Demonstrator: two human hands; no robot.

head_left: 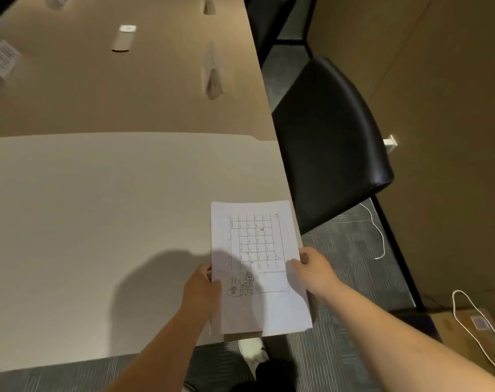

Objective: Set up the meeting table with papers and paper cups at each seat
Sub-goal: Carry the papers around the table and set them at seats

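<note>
Both hands hold a stack of papers [257, 267] over the near right corner of the table [99, 222]. The left hand [202, 290] has its grip closed on the left edge of the papers, and the right hand [311, 267] pinches their right edge. The top sheet shows a printed grid. A paper cup [124, 38] lies on its side far up the table from the papers. A black chair [331, 137] stands just beside the right edge of the table.

chair [329, 142] right of table [99, 222]
</note>
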